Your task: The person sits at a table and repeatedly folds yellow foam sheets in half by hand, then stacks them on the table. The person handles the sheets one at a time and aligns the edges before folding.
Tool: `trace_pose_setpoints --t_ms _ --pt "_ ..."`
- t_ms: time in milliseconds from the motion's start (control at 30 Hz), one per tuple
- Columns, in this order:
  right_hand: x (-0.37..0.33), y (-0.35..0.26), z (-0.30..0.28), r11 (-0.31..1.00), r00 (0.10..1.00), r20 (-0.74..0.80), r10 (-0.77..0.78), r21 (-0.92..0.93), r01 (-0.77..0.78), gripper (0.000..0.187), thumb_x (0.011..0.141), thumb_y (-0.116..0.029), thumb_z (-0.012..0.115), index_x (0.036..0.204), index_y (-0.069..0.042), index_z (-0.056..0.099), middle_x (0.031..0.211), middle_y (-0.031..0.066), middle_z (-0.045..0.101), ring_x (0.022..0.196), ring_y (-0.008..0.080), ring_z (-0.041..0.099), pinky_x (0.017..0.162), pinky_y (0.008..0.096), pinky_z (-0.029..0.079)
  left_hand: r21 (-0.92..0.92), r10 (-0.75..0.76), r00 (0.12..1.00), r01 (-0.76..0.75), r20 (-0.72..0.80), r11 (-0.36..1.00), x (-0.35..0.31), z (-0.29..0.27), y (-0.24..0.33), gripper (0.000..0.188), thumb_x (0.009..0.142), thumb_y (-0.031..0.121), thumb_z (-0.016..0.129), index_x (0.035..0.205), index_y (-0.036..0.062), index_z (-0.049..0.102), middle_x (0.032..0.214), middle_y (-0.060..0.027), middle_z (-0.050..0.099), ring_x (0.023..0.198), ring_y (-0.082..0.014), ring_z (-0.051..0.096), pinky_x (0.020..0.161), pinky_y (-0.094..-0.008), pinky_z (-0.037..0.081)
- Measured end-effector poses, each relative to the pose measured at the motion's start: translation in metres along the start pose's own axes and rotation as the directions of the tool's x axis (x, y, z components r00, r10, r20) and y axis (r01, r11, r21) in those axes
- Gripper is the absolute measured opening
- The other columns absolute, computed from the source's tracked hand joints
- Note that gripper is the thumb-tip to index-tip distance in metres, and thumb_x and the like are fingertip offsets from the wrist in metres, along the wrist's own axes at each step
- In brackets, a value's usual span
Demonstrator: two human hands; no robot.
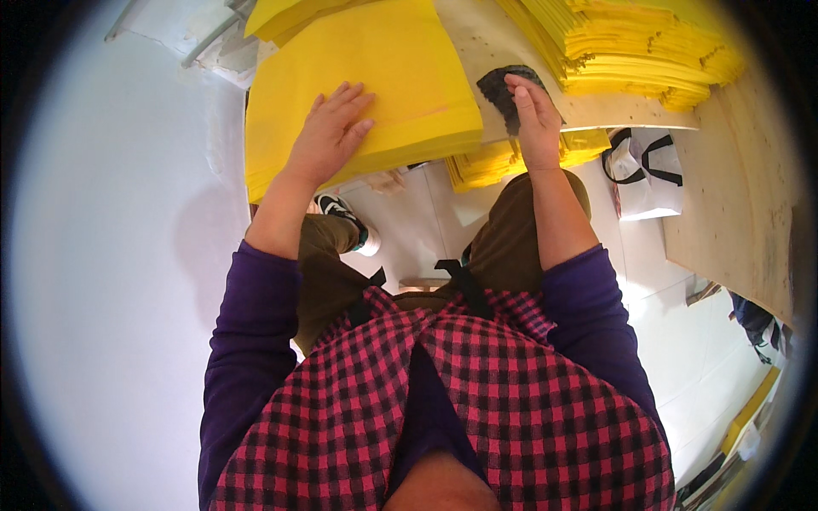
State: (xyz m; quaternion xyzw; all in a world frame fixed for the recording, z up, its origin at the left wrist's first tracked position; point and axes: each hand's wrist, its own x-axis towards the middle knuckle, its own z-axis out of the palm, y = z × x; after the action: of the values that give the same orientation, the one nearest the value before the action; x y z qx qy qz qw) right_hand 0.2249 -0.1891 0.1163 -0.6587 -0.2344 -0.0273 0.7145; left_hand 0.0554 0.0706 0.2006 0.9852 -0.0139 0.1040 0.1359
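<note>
My left hand (334, 132) lies palm down on a yellow sheet of fabric-like material (375, 68), its fingers spread. The sheet tops a layered yellow pile at the front edge of the table. Right of this pile is a crumpled dark grey cloth (497, 90) on the wooden tabletop. My right hand (538, 123) is over the cloth's right part with thumb and fingers drawn together on it. Some of the cloth is hidden beneath that hand.
Tall stacks of folded yellow pieces (648, 55) stand at the far right of the wooden table (477, 34). More yellow pieces (486, 169) sit below the tabletop. A white bag with black handles (648, 175) stands on the floor. A white wall (111, 255) runs along the left.
</note>
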Motion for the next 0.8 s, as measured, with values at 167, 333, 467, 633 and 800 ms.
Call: trace_pose_setpoints --t_ms 167,333,467,633,800 --pt "0.005 -0.002 -0.002 0.944 0.968 -0.059 -0.242 -0.246 0.221 0.034 0.093 -0.029 0.054 0.115 -0.004 0.060 0.115 0.0126 0.060 0.106 0.0244 0.055 0.094 0.0338 0.041 -0.005 0.007 0.998 -0.008 -0.063 1.000 -0.005 -0.004 -0.005 0.040 0.093 0.030 0.050 0.127 0.0094 0.053 0.136 -0.0146 0.047 0.132 -0.0332 0.036 0.110 -0.0503 0.021" --pt "0.006 0.001 -0.007 0.532 0.954 0.068 -0.293 -0.817 0.222 0.044 0.095 -0.029 0.047 0.133 -0.009 0.045 0.142 0.0125 0.041 0.133 0.0274 0.033 0.109 0.0433 0.025 -0.017 0.009 0.994 -0.011 -0.110 1.000 -0.011 -0.008 -0.011 0.040 0.094 0.032 0.049 0.126 0.0090 0.053 0.136 -0.0156 0.047 0.132 -0.0338 0.036 0.109 -0.0500 0.022" --pt "0.004 0.008 -0.005 0.200 0.966 0.190 0.175 -0.968 0.154 0.045 0.095 -0.024 0.043 0.138 -0.014 0.040 0.146 0.0062 0.036 0.138 0.0239 0.027 0.111 0.0435 0.021 -0.044 0.002 0.994 -0.007 -0.107 0.999 -0.014 -0.010 -0.013 0.040 0.094 0.032 0.049 0.127 0.0086 0.053 0.136 -0.0157 0.047 0.131 -0.0341 0.036 0.109 -0.0494 0.022" --pt "0.005 0.014 -0.009 0.228 0.971 0.181 0.158 -0.963 0.142 0.044 0.094 -0.024 0.044 0.137 -0.016 0.042 0.145 0.0045 0.037 0.137 0.0233 0.029 0.111 0.0437 0.022 -0.040 0.052 0.990 -0.058 -0.128 0.998 -0.012 -0.010 -0.008 0.039 0.094 0.030 0.048 0.127 0.0084 0.053 0.135 -0.0155 0.047 0.131 -0.0339 0.037 0.110 -0.0494 0.022" --pt "0.003 0.011 -0.010 0.523 0.981 0.150 -0.124 -0.830 0.193 0.038 0.090 -0.026 0.055 0.126 -0.012 0.054 0.133 0.0081 0.049 0.124 0.0244 0.043 0.105 0.0413 0.031 -0.017 0.129 0.988 -0.131 -0.083 0.991 0.009 -0.013 -0.004 0.039 0.095 0.030 0.048 0.127 0.0084 0.052 0.135 -0.0151 0.047 0.132 -0.0332 0.036 0.110 -0.0492 0.021"
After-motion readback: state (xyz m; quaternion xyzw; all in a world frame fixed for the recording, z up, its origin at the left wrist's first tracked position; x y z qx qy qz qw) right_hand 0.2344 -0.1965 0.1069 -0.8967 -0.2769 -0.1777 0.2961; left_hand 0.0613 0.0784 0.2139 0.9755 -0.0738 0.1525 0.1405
